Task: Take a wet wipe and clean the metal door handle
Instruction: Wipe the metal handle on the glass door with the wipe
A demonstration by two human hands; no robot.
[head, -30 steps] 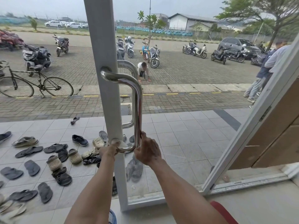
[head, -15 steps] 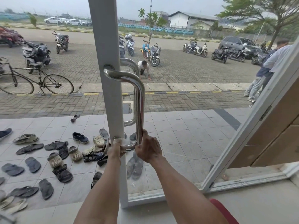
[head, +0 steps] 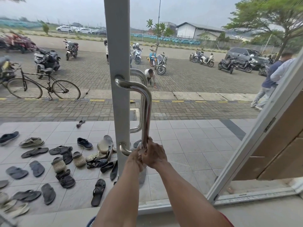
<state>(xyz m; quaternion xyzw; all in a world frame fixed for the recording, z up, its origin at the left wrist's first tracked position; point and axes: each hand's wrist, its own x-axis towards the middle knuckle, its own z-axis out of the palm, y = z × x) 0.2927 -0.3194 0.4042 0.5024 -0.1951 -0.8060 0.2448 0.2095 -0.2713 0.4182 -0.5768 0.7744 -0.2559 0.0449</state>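
A polished metal door handle point(head: 146, 108), a tall D-shaped tube, is fixed to the grey door stile point(head: 118, 63) of a glass door. Both my hands meet at its lower bend. My right hand point(head: 154, 154) wraps the bottom of the vertical bar. My left hand point(head: 135, 157) presses against the curve beside it, fingers closed. A white wet wipe point(head: 140, 146) shows between the hands against the metal; most of it is hidden, and which hand holds it is unclear. A matching handle point(head: 139, 99) sits on the outer side of the glass.
Through the glass, many sandals and shoes point(head: 65, 159) lie on the tiled porch at left. An open door frame point(head: 255, 128) slants at right beside a brown panel point(head: 282, 145). Outside are a bicycle point(head: 42, 86), parked motorbikes and people on the paving.
My left hand has slid right along the lower bend of the handle, from near the stile to against my right hand. The view has shifted slightly left, so the door looks further right.
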